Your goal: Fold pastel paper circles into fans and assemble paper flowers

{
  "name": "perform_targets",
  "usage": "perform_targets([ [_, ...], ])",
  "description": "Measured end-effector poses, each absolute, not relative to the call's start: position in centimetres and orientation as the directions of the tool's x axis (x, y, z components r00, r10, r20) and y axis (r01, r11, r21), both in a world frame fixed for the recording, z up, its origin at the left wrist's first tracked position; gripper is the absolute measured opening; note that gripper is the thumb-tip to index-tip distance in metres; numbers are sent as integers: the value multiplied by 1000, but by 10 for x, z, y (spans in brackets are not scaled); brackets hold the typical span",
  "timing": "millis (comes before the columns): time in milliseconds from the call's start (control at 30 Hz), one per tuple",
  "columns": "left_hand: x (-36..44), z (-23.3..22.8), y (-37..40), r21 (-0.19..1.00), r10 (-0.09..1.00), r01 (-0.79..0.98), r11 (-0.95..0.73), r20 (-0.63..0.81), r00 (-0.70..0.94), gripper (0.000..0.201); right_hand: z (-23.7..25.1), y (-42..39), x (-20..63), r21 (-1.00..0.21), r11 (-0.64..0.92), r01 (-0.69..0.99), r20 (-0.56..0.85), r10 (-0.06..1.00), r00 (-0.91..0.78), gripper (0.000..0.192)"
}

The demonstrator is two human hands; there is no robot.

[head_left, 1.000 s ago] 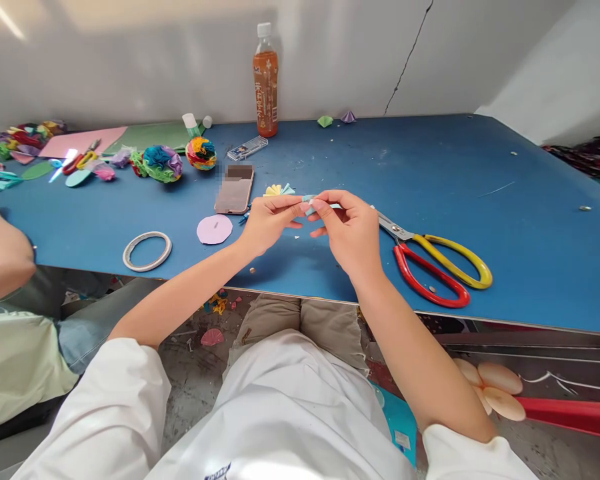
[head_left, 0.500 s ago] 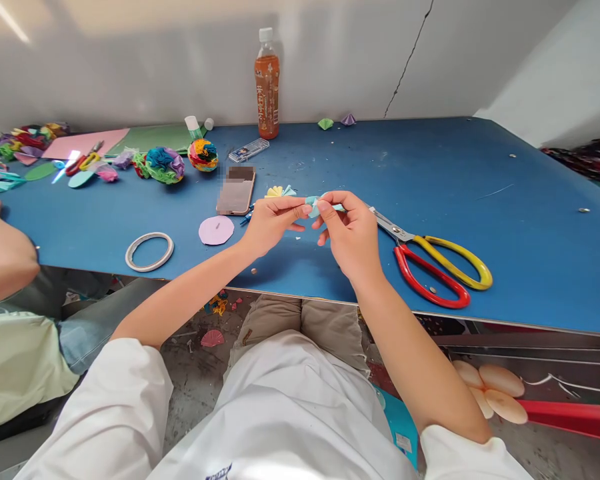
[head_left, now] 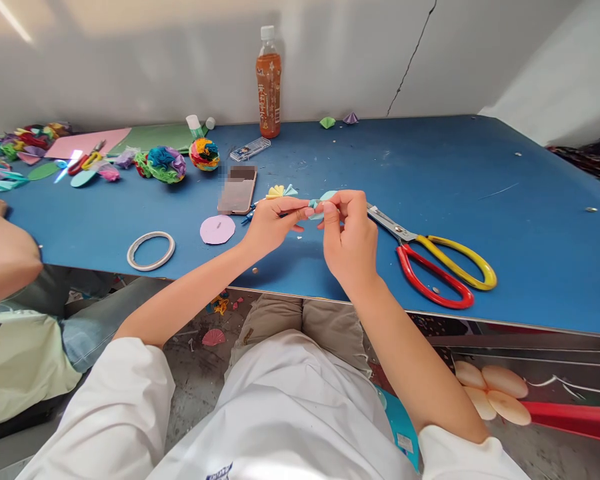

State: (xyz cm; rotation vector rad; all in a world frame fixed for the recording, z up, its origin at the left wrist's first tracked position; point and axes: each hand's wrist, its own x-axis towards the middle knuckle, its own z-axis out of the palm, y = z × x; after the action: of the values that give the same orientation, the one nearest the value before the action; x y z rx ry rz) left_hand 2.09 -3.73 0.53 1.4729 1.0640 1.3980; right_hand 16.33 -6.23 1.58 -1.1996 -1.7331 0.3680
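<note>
Between my two hands is a small piece of light blue folded paper [head_left: 329,196], partly hidden by my fingers. My left hand [head_left: 275,223] is closed, pinching its left end. On the other side my right hand [head_left: 351,230] grips the paper between thumb and bent fingers. Just behind my left fingertips lie folded yellow and blue paper fans [head_left: 279,192]. Large scissors [head_left: 405,237] with one red and one yellow handle rest beside my right hand. A pale purple paper disc [head_left: 217,230] lies flat to the left of my left hand.
A tape roll [head_left: 151,251] lies near the front edge of the blue table [head_left: 430,160]. Further back are a phone [head_left: 239,190], a drink bottle [head_left: 269,87] and crumpled paper balls [head_left: 166,165]. Another person's arm [head_left: 7,247] reaches in from the left.
My right hand's fingers have curled in more, and the blue paper between my hands has turned slightly. The view has shifted a little; the things on the table stay put.
</note>
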Motion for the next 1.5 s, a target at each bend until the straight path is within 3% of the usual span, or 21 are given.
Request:
perform_targets([
  [133,19,1,-36,936,939,79,-344,340,58,11,17,-66,162,-560,423,713,525,846,-89,20],
  [267,20,0,-36,924,928,99,-370,363,81,9,18,-66,162,-522,391,758,503,859,-97,22],
  [400,21,1,-37,929,931,68,-364,360,67,10,16,-64,163,-596,438,673,520,849,-92,18],
  [567,21,3,-35,957,957,27,-289,289,13,22,15,-60,163,-758,509,408,533,844,-63,15],
  [667,20,3,-34,964,963,-6,-266,265,-38,27,15,-61,162,-779,530,335,544,837,-60,18],
  [967,20,2,-32,962,964,-82,-260,254,-84,33,8,-54,163,-595,665,451,714,695,-83,11],
  [1233,23,0,-35,941,941,-58,-334,330,-77,33,11,-47,162,-723,587,363,623,782,-23,10],
  [1500,23,-2,-35,938,939,-50,-342,339,-60,27,9,-45,160,-727,575,376,621,784,2,10],
])
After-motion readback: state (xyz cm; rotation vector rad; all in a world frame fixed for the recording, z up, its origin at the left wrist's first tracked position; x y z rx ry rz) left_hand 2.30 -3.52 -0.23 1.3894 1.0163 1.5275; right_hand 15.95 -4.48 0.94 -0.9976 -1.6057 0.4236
